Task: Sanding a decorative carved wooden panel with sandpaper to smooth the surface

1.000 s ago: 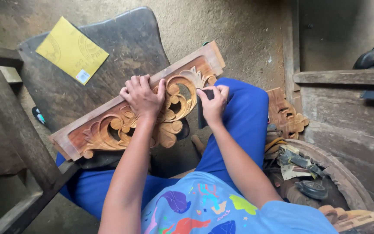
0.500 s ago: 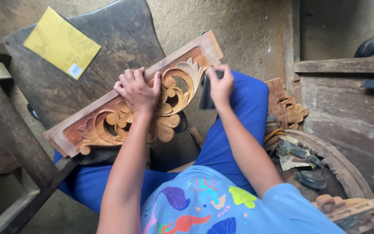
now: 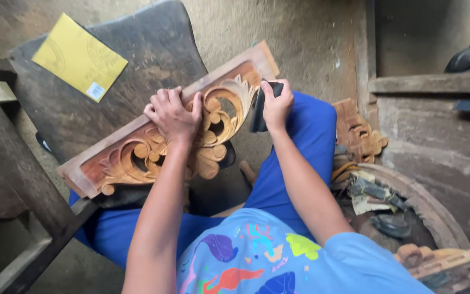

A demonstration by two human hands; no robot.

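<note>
— Head view, looking down on lap: long carved wood panel [image 3: 153, 139] with scroll and leaf openwork, lying across blue trousers [image 3: 300, 141], tilted from lower left up to upper right.

— And left hand [image 3: 174, 115]?

— Pressed flat on middle of panel, fingers curled over top rail, palm on carving. Closed around edge, nothing else in it.

— Right hand [image 3: 276, 105]?

— At upper right end of panel, just beside leaf tips. Fingers wrapped tight around dark folded sanding sheet [image 3: 261, 106], thumb on its top. Sheet touching carved edge there.

— Containers nearby?

— One round wooden tray [image 3: 436, 218] at right, beside knee. Inside: grey folded paper scraps [image 3: 368, 202], dark round disc [image 3: 390, 224], some yellowish cord [image 3: 344, 171] near rim. Contents crowded, partly hidden by arm; cannot tell more.

— Anything else around?

— Yellow sandpaper sheet [image 3: 80, 57] lying flat on dark wooden board [image 3: 153, 60], well apart from both hands, above panel. Second small carved piece [image 3: 357, 133] on floor between knee and wooden step [image 3: 436, 84]. More carved wood [image 3: 452, 261] at lower right corner, just past tray. Dark wooden frame [image 3: 12, 174] at left.
</note>
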